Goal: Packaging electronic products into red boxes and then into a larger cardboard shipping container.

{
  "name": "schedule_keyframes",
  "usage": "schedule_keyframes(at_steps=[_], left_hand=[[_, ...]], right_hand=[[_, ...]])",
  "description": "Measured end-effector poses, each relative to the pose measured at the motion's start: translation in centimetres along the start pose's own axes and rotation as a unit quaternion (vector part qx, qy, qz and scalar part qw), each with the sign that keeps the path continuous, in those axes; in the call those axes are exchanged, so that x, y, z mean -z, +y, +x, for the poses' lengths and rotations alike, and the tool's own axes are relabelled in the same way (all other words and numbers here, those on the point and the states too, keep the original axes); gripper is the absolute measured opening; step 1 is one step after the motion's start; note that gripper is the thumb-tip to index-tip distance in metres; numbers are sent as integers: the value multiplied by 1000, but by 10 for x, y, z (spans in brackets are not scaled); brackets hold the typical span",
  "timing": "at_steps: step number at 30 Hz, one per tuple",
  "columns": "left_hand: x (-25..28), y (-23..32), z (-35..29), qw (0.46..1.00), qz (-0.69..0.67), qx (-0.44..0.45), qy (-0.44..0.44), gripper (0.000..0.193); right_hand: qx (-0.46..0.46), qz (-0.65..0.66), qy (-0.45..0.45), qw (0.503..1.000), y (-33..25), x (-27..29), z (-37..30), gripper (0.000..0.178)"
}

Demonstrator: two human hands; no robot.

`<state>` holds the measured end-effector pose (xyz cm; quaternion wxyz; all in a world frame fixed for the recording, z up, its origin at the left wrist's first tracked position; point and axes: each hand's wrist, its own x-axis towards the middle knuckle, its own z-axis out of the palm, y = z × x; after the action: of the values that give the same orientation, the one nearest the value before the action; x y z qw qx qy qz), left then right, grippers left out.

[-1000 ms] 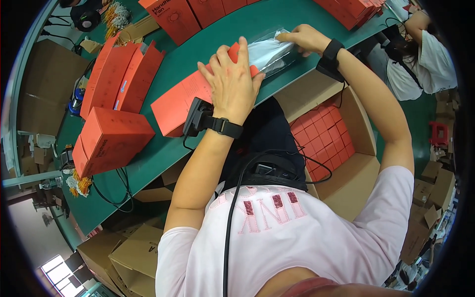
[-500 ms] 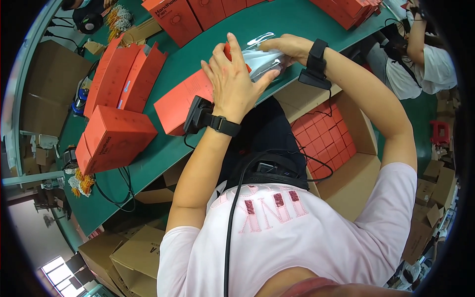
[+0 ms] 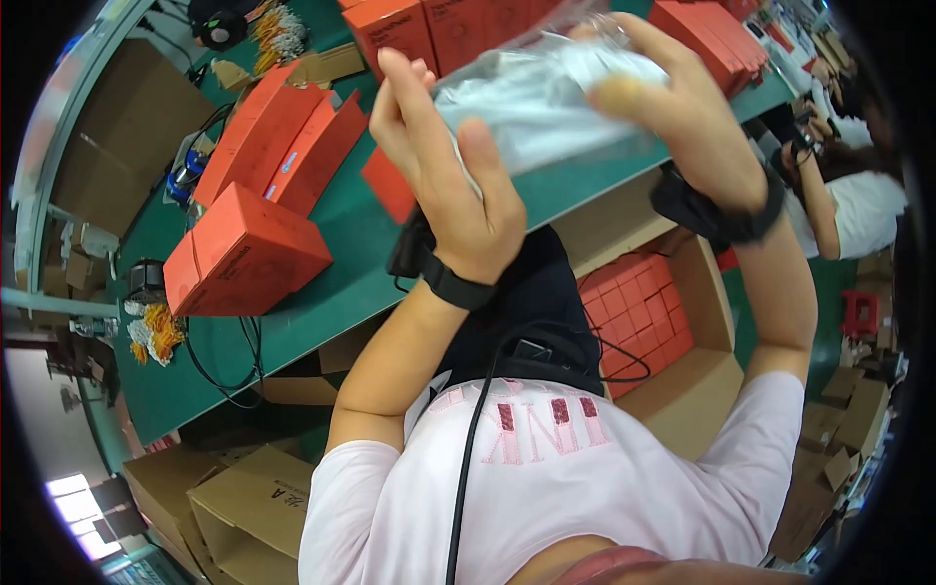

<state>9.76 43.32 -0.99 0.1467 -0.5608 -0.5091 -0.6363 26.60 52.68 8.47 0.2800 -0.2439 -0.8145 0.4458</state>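
While both hands lift it above the green table [image 3: 322,263], a clear, crinkled plastic bag with pale contents [image 3: 546,97] sits pinched between the left hand [image 3: 444,166] and right hand [image 3: 682,117], each grip closed on an end. Slick film could slip and drop onto the orange cardboard boxes [image 3: 244,253] below.

Both forearms are rising from the lower edge, elbows bent, hands lifted close to the camera. Left hand [image 3: 444,166] is showing its back, fingers extended upward and held together, thumb pressing inward toward the right. Right hand [image 3: 682,107] is curling over from the right, fingers bent and closing, thumb pointing left. Each wrist is wearing a black band. Hands are standing near each other, fingertips not touching.
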Motion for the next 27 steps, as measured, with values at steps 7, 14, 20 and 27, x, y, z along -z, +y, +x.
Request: schedule_keyframes(at_steps=[7, 14, 20, 27], left_hand=[[28, 23, -69, 998, -47, -9, -47, 90], [47, 10, -79, 990, -50, -106, -80, 90], [37, 18, -71, 996, -84, -21, -17, 98], [41, -33, -24, 994, -85, 64, -36, 119]], right_hand=[[-9, -94, 13, 995, -53, -28, -51, 70], [48, -197, 17, 979, -39, -48, -70, 66], [52, -281, 7, 958, -18, -65, -32, 77], [14, -165, -145, 975, -8, -49, 26, 39]])
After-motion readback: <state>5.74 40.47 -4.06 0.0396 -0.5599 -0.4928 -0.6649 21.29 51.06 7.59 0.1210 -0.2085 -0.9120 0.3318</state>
